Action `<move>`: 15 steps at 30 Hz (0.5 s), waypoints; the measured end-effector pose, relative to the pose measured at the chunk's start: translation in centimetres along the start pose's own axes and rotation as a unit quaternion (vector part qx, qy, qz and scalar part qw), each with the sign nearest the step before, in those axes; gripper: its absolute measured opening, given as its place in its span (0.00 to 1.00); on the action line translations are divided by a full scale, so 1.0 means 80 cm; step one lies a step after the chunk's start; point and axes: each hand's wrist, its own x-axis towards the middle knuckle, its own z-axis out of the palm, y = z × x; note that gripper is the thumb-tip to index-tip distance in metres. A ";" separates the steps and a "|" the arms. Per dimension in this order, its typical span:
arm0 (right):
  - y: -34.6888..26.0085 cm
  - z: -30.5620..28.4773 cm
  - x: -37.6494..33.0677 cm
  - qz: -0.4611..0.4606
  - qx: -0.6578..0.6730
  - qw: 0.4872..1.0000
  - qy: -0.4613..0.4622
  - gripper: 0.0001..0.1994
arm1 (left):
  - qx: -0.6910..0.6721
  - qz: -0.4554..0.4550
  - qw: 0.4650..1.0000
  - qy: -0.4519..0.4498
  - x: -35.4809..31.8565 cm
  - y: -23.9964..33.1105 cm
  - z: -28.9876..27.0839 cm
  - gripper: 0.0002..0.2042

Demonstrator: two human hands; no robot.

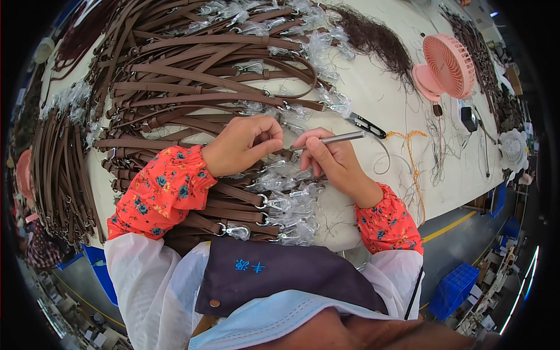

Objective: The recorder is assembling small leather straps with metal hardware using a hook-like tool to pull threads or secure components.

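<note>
Over a thick pile of brown leather straps (216,87) my two hands are close together. My right hand (333,162) is closed around a slim metal pen-shaped tool (344,138), whose tip points toward my left hand. The fingers of my left hand (242,144) are curled into a pinch; whatever they hold, if anything, is too small or hidden to make out. Beneath the hands are metal snap hooks (238,232) at the strap ends, many wrapped in clear plastic film (300,213). A black-handled cutting tool (368,125) lies just beyond my right hand.
A pink fan (448,65) stands at the far right of the white table (385,216), near a tangle of dark threads (376,44). An orange cord (415,169) runs toward the table edge. More straps (61,175) hang at left; a blue crate (454,291) sits lower right.
</note>
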 end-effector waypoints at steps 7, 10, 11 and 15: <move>0.003 -0.001 -0.002 -0.011 0.041 0.999 0.002 0.17 | 0.015 0.026 0.990 -0.140 -0.004 0.003 -0.018 0.05; 0.005 -0.002 -0.003 -0.028 0.073 0.997 0.022 0.17 | 0.051 -0.073 0.980 -0.177 -0.002 0.019 -0.024 0.05; 0.005 -0.002 -0.002 -0.028 0.073 0.997 0.021 0.17 | 0.052 -0.080 0.983 -0.158 -0.002 0.020 -0.022 0.05; 0.004 -0.003 -0.001 -0.049 0.094 0.993 0.049 0.18 | 0.157 0.000 0.987 -0.036 -0.006 0.009 -0.001 0.09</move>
